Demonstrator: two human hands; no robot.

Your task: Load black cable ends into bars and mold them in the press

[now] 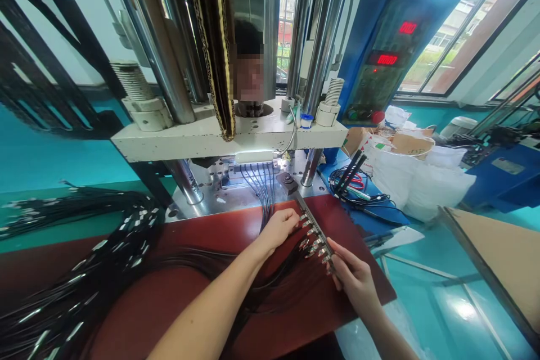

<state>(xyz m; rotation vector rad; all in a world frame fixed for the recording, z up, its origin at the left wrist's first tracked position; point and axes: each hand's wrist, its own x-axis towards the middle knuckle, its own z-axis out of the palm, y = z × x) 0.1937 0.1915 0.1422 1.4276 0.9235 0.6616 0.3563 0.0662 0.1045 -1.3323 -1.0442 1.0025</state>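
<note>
My left hand (279, 227) rests on the red mat (202, 236) with its fingers curled at the upper part of a long metal fixture bar (314, 232) lined with several cable connectors. My right hand (353, 274) pinches the lower end of that bar. Black cables (264, 191) run from the press mould (248, 177) toward my left hand. More black cables trail from the bar back across the mat under my arms.
A large bundle of black cables with metal ends (84, 270) lies at left. The press's white platen (228, 135) and steel columns stand ahead, a person behind them. A blue control box (392, 39), white bags (417, 180) and cardboard (502, 259) are at right.
</note>
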